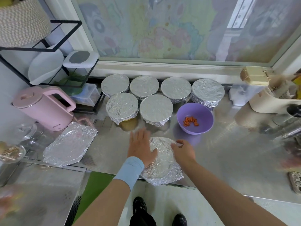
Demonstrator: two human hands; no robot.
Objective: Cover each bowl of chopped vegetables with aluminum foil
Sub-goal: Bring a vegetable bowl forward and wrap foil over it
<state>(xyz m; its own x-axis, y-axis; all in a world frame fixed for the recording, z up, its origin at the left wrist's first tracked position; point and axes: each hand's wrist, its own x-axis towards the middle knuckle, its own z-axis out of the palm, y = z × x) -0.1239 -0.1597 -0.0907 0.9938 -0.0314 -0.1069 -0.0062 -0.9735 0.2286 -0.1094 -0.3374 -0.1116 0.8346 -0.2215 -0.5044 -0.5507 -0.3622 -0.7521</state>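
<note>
A shiny metal desk (228, 152) ran beneath a window (162, 30) covered in a faded, patterned film. At the upper left of the frame stood a black wire rack (53, 49), and below it a pink kettle (44, 108). Along the back of the desk, in the middle of the frame, six covered bowls (156, 108) sat close together in two rows, four behind and two in front, each with foil pulled flat over its top and crimped down the sides. Just right of the front row stood a purple bowl (195, 131), uncovered, with a few orange carrot pieces (190, 121) in its bottom. A loose foil sheet (70, 144), creased, lay flat at the lower left, near the kettle. At the desk's near edge, low in the centre, stood the front bowl (162, 162), wrapped in wrinkled foil. The left hand (141, 147), with a light blue wristband (128, 170) on its wrist, lay flat with fingers straight against that bowl's left side. The right hand (183, 151) gripped the right rim, fingers curled over the foil, so the hands were apart with the bowl between them.
</note>
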